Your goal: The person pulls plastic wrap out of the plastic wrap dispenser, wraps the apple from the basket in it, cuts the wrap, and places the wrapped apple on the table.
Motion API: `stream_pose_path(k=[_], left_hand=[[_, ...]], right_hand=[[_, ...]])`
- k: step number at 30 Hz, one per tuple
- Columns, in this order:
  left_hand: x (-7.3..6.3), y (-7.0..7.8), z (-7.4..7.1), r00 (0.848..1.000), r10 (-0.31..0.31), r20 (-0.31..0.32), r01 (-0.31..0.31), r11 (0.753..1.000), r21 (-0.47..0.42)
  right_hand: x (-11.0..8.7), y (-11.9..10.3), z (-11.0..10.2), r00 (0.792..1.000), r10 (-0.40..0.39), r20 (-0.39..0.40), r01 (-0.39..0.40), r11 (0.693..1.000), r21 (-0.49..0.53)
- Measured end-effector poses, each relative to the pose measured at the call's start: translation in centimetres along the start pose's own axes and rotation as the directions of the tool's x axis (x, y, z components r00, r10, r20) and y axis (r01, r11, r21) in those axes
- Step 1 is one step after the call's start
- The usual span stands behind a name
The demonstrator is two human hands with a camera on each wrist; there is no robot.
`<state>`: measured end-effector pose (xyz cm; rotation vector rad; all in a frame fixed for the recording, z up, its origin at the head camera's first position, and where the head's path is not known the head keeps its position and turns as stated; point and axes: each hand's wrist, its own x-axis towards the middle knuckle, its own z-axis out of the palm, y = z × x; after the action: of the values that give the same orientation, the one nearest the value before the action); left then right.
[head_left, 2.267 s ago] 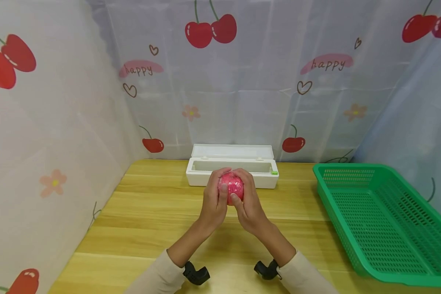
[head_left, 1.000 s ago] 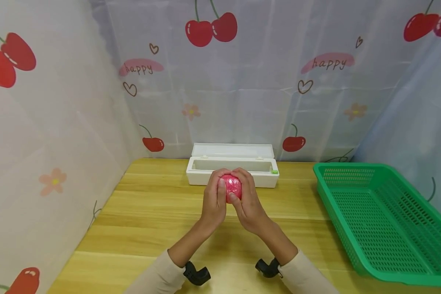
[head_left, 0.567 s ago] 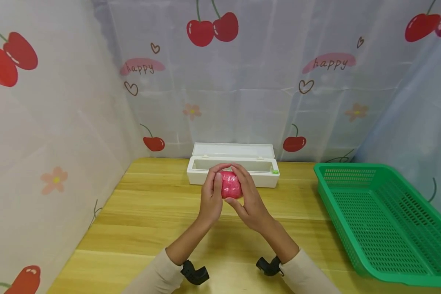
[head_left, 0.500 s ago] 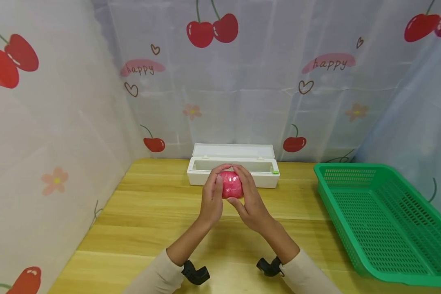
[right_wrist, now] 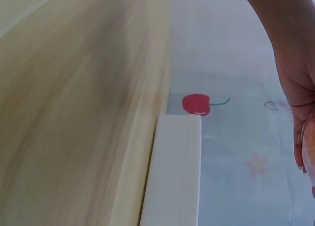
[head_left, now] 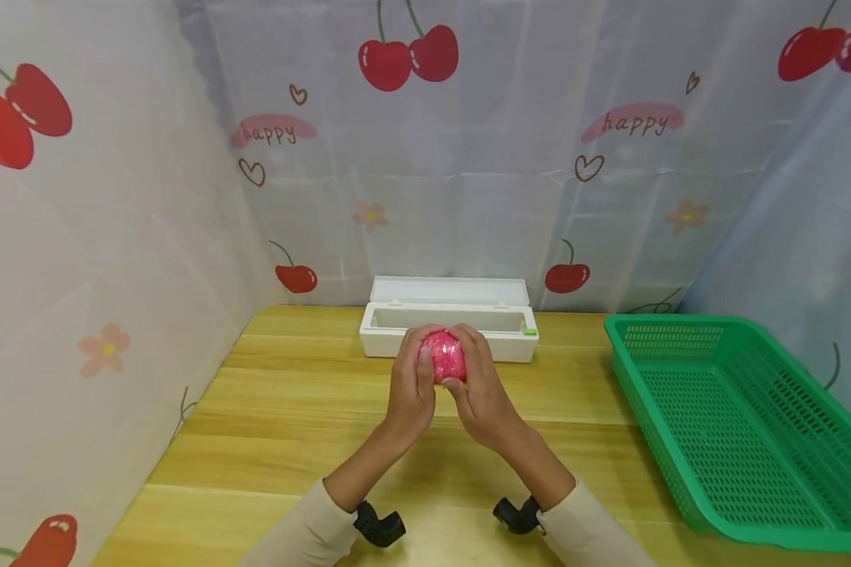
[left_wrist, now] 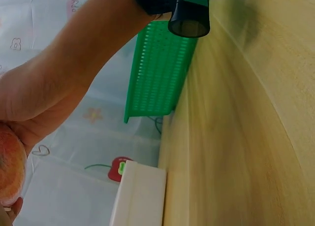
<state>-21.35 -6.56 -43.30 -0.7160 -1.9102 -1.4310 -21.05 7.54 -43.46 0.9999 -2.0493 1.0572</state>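
Note:
A red apple [head_left: 447, 358] in shiny clear film is held up above the table between both hands. My left hand [head_left: 407, 386] cups its left side, thumb along the near face. On the other side my right hand [head_left: 488, 398] curves round it, thumb at the lower near edge. The fingertips of both hands come together over the far side. In the left wrist view the apple [left_wrist: 10, 164] shows at the left edge, yellowish red with a dark dimple; in the right wrist view only a sliver of the apple [right_wrist: 310, 147] shows beside the fingers.
Behind the hands stands a long white box [head_left: 383, 346] with its lid [head_left: 448, 291] raised and a small green tab [head_left: 530, 332] at its right end. A green slotted basket [head_left: 645, 417] sits on the right of the wooden table [head_left: 291, 425]. Printed curtains surround the table.
Half a second ago the fingers were looser round the apple; now both hands press closer on it and sit slightly lower in view. The box and basket have stayed put.

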Motion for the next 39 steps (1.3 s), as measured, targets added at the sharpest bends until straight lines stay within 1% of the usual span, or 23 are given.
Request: stream_pose_path(k=[2,4,5,8,9,11,13,17,19,27,30,32,34,36,39], left_hand=[[0.1,0.0,0.0,1.0,-0.01,0.001,0.01,1.0,-0.007],[0.2,0.0,-0.1,1.0,-0.027,0.005,0.027,0.999,-0.036],[0.2,0.0,-0.1,0.999,-0.045,0.006,0.045,0.997,-0.06],[0.4,0.1,-0.2,0.994,-0.107,0.005,0.107,0.982,-0.155],[0.5,0.1,-0.2,0.992,-0.123,0.007,0.122,0.975,-0.184],[0.5,0.2,-0.2,0.991,-0.136,0.01,0.135,0.969,-0.209],[0.5,0.2,-0.3,0.994,-0.109,0.017,0.11,0.975,-0.192],[0.5,0.0,-0.2,1.0,-0.02,0.021,0.022,0.994,-0.107],[0.5,-0.1,-0.1,1.0,-0.001,0.017,0.002,0.996,-0.086],[0.1,-0.5,0.0,1.0,-0.001,0.022,0.002,0.998,-0.066],[0.1,-0.5,-0.1,1.0,0.01,0.025,-0.008,0.999,-0.05],[0.0,-0.4,-0.2,1.0,0.006,0.021,-0.005,0.998,-0.056],[0.1,0.0,-0.2,1.0,-0.019,0.019,0.021,0.997,-0.072],[0.3,0.4,-0.2,0.997,-0.062,0.037,0.066,0.992,-0.105],[0.4,0.7,-0.3,0.989,-0.123,0.083,0.134,0.979,-0.154]], right_hand=[[0.0,0.1,-0.2,1.0,0.01,0.012,-0.011,1.0,0.011],[0.1,0.3,-0.4,0.999,0.019,0.027,-0.02,0.999,0.043],[0.1,0.4,-0.5,0.999,0.021,0.034,-0.023,0.997,0.067],[0.3,0.5,-0.8,0.999,0.015,0.051,-0.021,0.994,0.106],[0.3,0.5,-0.9,0.999,0.009,0.053,-0.014,0.994,0.108],[0.3,0.6,-0.9,0.999,-0.004,0.053,-0.001,0.996,0.088],[0.3,0.5,-0.9,0.999,-0.009,0.048,0.007,0.998,0.055],[0.2,0.3,-0.9,1.0,-0.01,0.03,0.01,1.0,0.017],[0.2,0.2,-0.8,1.0,-0.013,0.022,0.012,1.0,0.006],[0.0,0.5,-0.7,0.998,-0.068,-0.012,0.068,0.996,-0.053],[-0.1,0.5,-0.7,0.997,-0.072,-0.02,0.071,0.996,-0.061],[-0.1,0.4,-0.7,0.998,-0.058,-0.016,0.058,0.997,-0.052],[-0.1,0.4,-0.7,0.999,-0.041,-0.012,0.04,0.998,-0.039],[-0.1,0.4,-0.7,0.999,-0.03,-0.011,0.03,0.999,-0.016],[-0.1,0.6,-0.6,1.0,-0.026,0.002,0.026,0.999,0.026]])
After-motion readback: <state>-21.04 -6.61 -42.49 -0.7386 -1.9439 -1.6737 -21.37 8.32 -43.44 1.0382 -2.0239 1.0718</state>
